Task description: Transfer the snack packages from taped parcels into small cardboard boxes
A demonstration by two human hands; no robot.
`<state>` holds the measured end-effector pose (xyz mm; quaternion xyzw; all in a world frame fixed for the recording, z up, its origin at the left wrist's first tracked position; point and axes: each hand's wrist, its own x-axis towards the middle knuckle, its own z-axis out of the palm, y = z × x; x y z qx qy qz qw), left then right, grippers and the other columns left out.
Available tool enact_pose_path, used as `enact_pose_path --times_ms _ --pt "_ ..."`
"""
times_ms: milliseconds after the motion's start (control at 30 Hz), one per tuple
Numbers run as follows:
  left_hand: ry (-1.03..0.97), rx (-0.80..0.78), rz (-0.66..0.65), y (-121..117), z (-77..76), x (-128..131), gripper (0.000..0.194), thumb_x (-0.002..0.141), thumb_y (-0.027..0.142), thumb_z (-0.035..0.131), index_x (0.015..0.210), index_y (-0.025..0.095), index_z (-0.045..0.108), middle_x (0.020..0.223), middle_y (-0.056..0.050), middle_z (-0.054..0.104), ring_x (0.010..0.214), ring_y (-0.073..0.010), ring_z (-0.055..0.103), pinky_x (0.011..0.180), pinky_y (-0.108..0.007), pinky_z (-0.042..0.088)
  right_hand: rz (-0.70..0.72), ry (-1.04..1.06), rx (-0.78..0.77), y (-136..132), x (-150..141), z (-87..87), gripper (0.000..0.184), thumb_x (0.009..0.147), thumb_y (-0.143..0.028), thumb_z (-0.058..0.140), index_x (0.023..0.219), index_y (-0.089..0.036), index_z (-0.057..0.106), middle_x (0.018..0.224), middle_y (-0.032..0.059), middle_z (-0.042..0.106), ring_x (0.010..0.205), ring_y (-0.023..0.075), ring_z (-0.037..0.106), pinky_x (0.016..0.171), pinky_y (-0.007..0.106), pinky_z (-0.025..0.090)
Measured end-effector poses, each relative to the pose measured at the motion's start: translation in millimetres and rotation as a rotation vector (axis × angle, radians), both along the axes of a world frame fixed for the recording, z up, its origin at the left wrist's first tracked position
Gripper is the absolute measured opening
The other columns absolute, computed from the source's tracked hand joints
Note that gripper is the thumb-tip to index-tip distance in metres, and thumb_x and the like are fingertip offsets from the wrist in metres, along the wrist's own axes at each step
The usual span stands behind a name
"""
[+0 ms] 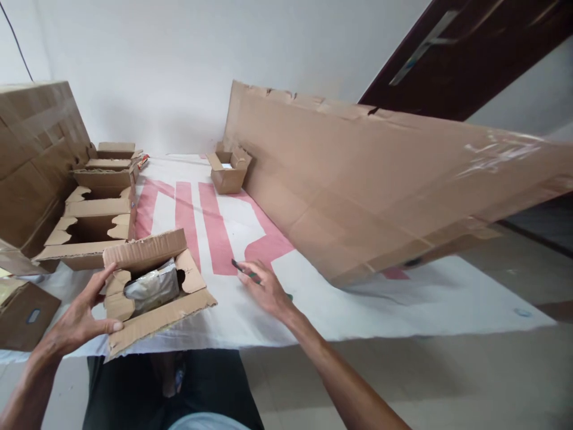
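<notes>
"What's left of the open box [163, 321]?"
"A brown carton [22, 322], cut off by our view's edge; then our left hand [74, 322], fingers clamped on the open box between our hands. Its flaps partly hide a pouch [154, 288]."
"And right of it?"
"Our right hand [264, 289], fingers closed round a slim tool [236, 264], mostly hidden; farther right, a cardboard panel [358, 191] blocks the counter [394, 319]."

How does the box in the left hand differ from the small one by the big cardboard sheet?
The held box is gripped by the left hand; the far box stands on the cloth, untouched.
The held box contains a silvery packet; the far box shows something white, too small to identify.
The held box is at the table's near edge; the far box is toward the wall.
Both are brown cardboard with open tops.
</notes>
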<state>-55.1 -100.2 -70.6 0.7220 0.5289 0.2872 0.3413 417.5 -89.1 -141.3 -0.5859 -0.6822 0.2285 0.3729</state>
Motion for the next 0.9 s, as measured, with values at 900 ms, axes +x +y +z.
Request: enact_pose_path --times_ms 900 --pt "0.305 0.115 0.265 -5.9 37.0 59.6 0.082 0.087 0.028 0.057 0.168 0.02 0.047 0.148 -0.016 0.07 0.121 -0.0331 0.075 0.102 -0.049 0.063 0.369 -0.759 -0.087 11.4 -132.9 107.2 0.043 0.092 -0.019 0.075 0.132 -0.019 0.061 0.152 0.0189 0.058 0.138 0.0364 0.056 0.108 0.047 0.05"
